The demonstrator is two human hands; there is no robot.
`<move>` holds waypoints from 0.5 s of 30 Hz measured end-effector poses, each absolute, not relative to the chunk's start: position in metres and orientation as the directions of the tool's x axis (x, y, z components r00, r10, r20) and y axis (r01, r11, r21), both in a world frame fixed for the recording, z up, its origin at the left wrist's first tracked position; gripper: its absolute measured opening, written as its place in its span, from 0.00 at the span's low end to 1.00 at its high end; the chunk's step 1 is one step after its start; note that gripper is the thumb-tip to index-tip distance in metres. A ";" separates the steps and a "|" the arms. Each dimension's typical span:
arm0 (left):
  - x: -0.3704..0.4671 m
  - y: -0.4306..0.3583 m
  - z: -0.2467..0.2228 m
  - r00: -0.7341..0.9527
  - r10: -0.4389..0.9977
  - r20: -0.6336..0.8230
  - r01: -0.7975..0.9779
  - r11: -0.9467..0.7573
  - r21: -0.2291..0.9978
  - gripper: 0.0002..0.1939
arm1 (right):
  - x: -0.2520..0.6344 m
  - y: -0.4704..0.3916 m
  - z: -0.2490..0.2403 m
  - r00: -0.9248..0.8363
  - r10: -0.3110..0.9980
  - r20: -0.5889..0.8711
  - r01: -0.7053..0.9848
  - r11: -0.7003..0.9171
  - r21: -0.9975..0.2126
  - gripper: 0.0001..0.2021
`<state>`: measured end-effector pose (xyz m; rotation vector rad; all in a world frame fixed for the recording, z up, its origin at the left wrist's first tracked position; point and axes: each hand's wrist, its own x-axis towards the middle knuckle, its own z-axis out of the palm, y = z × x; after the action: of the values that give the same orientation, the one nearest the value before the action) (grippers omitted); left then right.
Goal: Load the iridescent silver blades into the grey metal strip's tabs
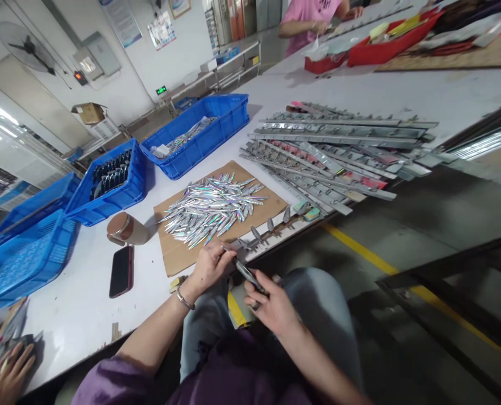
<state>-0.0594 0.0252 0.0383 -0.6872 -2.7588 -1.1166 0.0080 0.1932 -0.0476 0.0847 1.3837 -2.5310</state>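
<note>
Two hands are seen low in the centre of the frame, both busy on one small dark lure (245, 271) held over the lap, just off the table's (77, 304) edge. The left hand (208, 264) is closed narrowly, its fingertips pinching the upper end of the piece; the right hand (271, 306) is curled shut around the lower end, steadying it from below. By the look of it, a foil skin is being fitted or trimmed on this piece, and the step seems mid-way: the body is gripped at both ends, not yet laid down. A fine, steady pinch is what the next move is judged to call for, since the part is slim and slippery-looking.

Just above the hands, a heap of shiny foil lures (212, 209) is spread on a sheet of cardboard (177, 253). A rack with pegged pieces (271, 228) is set along the table edge to the right of centre. Blue crates (200, 135) are lined up at upper left, a phone (121, 271) lies at left, and long metal strips (330, 152) are stacked at upper right. Another person's hand (5, 374) is seen at lower left.
</note>
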 end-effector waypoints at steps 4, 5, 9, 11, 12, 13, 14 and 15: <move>-0.060 0.023 0.037 -0.881 0.395 0.259 0.464 0.624 0.628 0.17 | 0.008 0.196 -0.045 -0.929 -0.293 -0.224 0.367 -0.675 -0.640 0.16; -0.060 0.023 0.036 -0.877 0.403 0.263 0.473 0.621 0.625 0.16 | 0.008 0.200 -0.042 -0.958 -0.214 -0.192 0.284 -0.595 -0.752 0.15; -0.063 0.023 0.035 -0.856 0.434 0.281 0.507 0.598 0.621 0.12 | 0.011 0.216 -0.029 -0.944 -0.126 0.306 -0.330 0.424 -0.844 0.16; -0.063 0.023 0.035 -0.860 0.431 0.274 0.499 0.599 0.626 0.11 | 0.012 0.216 -0.024 -0.877 -0.276 0.392 -0.460 0.720 -0.520 0.19; -0.063 0.024 0.036 -0.865 0.426 0.264 0.489 0.605 0.628 0.11 | 0.012 0.213 -0.023 -0.859 -0.325 0.395 -0.477 0.787 -0.391 0.21; -0.063 0.024 0.037 -0.872 0.419 0.252 0.477 0.615 0.629 0.11 | 0.012 0.209 -0.022 -0.851 -0.354 0.389 -0.480 0.824 -0.301 0.22; -0.063 0.024 0.038 -0.878 0.413 0.242 0.466 0.623 0.628 0.11 | 0.013 0.205 -0.021 -0.849 -0.368 0.378 -0.477 0.842 -0.251 0.23; -0.062 0.024 0.038 -0.881 0.409 0.238 0.461 0.628 0.627 0.11 | 0.013 0.202 -0.022 -0.855 -0.369 0.363 -0.469 0.850 -0.240 0.24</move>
<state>-0.0625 0.0238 0.0381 -0.7403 -2.7684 -1.0985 0.0128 0.2018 -0.0220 -0.7709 3.3147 -0.5662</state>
